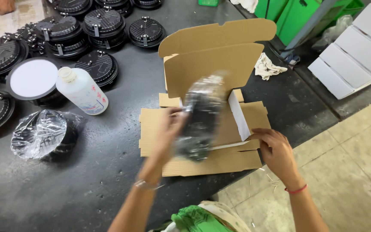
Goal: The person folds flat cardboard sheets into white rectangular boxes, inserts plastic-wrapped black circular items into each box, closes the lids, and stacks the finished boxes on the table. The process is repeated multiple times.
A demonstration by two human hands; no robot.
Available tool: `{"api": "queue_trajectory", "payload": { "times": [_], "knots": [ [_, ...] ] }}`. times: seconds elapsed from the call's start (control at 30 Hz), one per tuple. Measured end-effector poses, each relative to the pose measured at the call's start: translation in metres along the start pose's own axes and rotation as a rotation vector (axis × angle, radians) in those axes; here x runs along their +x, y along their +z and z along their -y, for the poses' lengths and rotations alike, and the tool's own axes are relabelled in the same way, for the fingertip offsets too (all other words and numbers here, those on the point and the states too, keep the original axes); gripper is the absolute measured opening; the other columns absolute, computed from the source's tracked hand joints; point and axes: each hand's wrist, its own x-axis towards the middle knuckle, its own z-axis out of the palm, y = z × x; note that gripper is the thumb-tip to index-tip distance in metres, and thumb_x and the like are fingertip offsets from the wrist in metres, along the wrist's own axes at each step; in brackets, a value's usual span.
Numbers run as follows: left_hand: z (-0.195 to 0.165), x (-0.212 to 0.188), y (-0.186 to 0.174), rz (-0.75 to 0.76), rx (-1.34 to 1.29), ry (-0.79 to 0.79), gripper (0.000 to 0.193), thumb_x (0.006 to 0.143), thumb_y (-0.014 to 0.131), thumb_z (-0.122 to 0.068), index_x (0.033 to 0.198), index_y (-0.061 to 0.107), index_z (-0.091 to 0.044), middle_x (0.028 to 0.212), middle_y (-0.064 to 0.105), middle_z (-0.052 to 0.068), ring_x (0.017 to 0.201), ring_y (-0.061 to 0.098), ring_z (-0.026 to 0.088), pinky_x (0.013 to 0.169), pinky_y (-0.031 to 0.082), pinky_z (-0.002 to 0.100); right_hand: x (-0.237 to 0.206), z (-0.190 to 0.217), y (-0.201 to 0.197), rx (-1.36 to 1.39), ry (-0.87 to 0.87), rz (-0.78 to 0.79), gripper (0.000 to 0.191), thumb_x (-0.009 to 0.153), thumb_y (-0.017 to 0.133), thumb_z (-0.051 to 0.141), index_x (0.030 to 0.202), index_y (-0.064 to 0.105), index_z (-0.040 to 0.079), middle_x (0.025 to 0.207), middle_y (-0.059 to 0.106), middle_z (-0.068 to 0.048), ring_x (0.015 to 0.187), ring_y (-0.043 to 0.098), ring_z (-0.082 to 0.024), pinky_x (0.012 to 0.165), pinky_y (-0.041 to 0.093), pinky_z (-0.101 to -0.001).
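Gleaming plastic-wrapped black lamp [200, 118], motion-blurred

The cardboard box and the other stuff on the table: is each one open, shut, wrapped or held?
Cardboard box: open, lid flap up.
Bagged black lamp: blurred, held by left hand.
Right hand: holding the box's side flap.
White bottle: capped, lying down.
Second bagged lamp: wrapped, lying alone.
Black lamps: unwrapped, stacked.

Left hand [168, 129] grips bagged black lamp [200, 116] (blurred); right hand [275, 150] steadies cardboard box [211, 64].
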Motion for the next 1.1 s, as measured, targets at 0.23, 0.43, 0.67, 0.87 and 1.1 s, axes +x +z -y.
{"api": "queue_trajectory", "payload": {
  "times": [0.23,0.43,0.67,0.87,1.1],
  "knots": [
    [0.028,0.035,0.130,-0.194,0.824,0.265,0.030,0.098,0.058,-0.015,0.126,0.050,-0.007,0.108,0.067,0.023,0.075,0.069,0.044,0.061,0.057,0.052,-0.019,-0.021,-0.025,0.055,0.040,-0.035,0.026,0.088,0.059,-0.005,0.106,0.074,0.007,0.116,0.073,-0.008,0.111,0.068,-0.030,0.093,0.053,-0.0380],
    [0.036,0.040,0.148,-0.239,1.049,0.128,0.040,0.098,0.060,-0.022,0.131,0.047,-0.004,0.113,0.059,0.024,0.084,0.070,0.041,0.062,0.058,0.050,-0.008,-0.043,-0.026,0.127,0.125,0.009,0.024,0.089,0.061,-0.002,0.105,0.074,0.008,0.116,0.074,-0.008,0.098,0.071,-0.028,0.076,0.056,-0.0345],
    [-0.016,0.045,0.079,-0.615,0.699,0.226,0.076,0.092,0.078,-0.044,0.142,0.041,-0.001,0.135,0.052,0.021,0.122,0.057,0.035,0.101,0.052,0.043,0.098,-0.085,0.007,0.091,-0.058,-0.129,0.035,0.088,0.075,0.009,0.120,0.067,0.002,0.104,0.068,-0.016,0.087,0.066,-0.034,0.074,0.052,-0.0389],
    [-0.064,0.097,0.006,-0.354,0.661,0.377,0.039,0.087,0.084,-0.031,0.120,0.075,-0.011,0.102,0.079,0.003,0.092,0.080,0.018,0.084,0.062,0.035,0.207,-0.106,0.032,0.317,-0.069,-0.053,0.041,0.080,0.090,0.029,0.104,0.070,0.002,0.094,0.074,-0.011,0.084,0.071,-0.020,0.075,0.056,-0.0341],
    [-0.061,0.114,0.049,-0.597,1.030,0.457,0.038,0.085,0.090,-0.023,0.110,0.065,-0.009,0.093,0.074,0.009,0.089,0.071,0.026,0.074,0.054,0.041,0.201,-0.081,0.062,-0.006,0.018,-0.154,0.041,0.086,0.088,0.028,0.106,0.066,0.000,0.081,0.073,-0.013,0.073,0.071,-0.031,0.067,0.056,-0.0416]
  ]
}}
